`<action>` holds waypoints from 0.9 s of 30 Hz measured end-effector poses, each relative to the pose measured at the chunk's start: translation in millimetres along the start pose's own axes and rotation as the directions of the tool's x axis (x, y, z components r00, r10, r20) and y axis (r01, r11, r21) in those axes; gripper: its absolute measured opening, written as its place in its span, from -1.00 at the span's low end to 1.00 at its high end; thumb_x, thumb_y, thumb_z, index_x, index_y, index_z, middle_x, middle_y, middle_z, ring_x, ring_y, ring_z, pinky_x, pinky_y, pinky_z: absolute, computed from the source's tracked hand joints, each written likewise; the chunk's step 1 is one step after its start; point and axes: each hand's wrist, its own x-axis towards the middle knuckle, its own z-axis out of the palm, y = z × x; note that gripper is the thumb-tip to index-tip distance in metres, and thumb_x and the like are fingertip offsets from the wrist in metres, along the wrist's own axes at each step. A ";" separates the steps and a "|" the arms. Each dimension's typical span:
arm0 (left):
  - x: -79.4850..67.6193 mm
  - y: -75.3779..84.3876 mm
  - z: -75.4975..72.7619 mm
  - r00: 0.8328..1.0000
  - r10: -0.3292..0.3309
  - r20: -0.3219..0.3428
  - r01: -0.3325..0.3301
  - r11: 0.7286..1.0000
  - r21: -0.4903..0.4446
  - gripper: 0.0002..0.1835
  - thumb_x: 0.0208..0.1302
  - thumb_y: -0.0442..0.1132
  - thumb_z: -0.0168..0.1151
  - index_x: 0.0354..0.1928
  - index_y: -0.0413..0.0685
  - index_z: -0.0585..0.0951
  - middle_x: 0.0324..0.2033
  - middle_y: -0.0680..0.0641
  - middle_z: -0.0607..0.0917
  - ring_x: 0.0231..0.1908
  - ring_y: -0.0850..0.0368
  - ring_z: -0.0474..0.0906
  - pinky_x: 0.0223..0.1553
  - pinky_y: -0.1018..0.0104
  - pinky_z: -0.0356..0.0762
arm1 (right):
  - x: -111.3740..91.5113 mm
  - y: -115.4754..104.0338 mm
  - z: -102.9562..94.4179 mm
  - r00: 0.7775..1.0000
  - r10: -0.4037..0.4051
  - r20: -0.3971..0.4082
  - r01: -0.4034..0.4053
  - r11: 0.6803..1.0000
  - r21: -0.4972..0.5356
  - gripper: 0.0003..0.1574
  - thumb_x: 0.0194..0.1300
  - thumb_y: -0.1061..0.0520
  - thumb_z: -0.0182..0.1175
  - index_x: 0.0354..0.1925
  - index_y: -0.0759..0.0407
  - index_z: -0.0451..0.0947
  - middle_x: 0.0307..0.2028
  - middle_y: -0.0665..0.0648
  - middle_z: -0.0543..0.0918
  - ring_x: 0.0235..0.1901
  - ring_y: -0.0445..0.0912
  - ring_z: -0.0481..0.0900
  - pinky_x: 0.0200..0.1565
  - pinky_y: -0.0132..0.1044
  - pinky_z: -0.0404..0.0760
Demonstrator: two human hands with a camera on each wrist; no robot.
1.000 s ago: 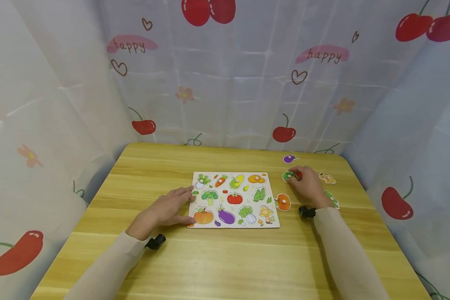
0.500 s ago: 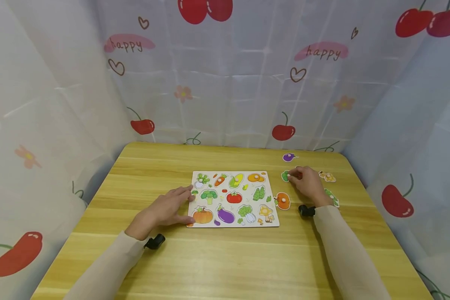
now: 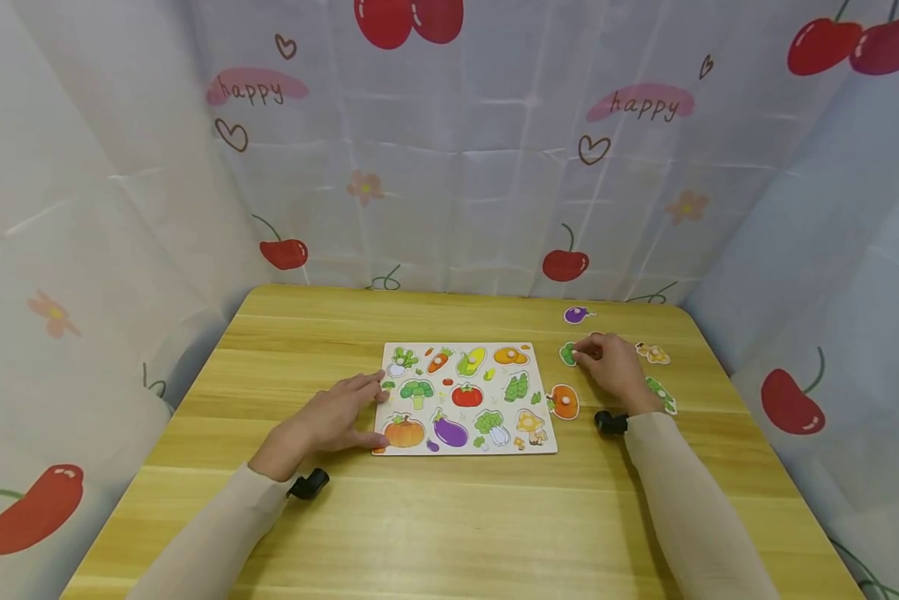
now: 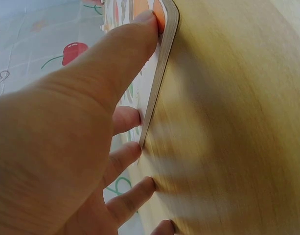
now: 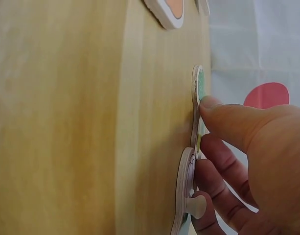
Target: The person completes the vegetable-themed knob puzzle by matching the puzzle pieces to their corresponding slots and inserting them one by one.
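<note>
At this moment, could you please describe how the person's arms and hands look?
The left sleeve and right sleeve are long, plain and cream-coloured. A small black device shows near each cuff. The left hand and right hand are bare, without gloves. I see no markings or cables.

Long sleeves (image 3: 211, 533) — plain, pale cream — and a small, blocky black device (image 3: 310, 484) at each wrist (image 3: 271, 461).

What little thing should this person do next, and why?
Probably lift the green piece straight up with the right hand, once the grip, which is hidden from view, is firm. That hand touches the piece, and a knobbed piece appears close beside it, so sliding might bump that one.
</note>
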 end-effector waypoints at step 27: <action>-2.1 1.8 -1.6 1.000 0.007 0.007 -0.007 1.000 -0.006 -0.18 0.47 0.24 0.63 0.55 -0.07 0.61 0.86 -0.24 0.25 0.78 -0.48 0.26 0.61 -0.68 0.38 | -10.6 -9.1 1.6 0.988 -0.002 -0.153 0.015 0.997 0.078 -0.79 0.68 0.14 0.46 0.10 0.25 0.87 0.10 0.43 0.74 0.07 0.28 0.67 0.14 0.18 0.65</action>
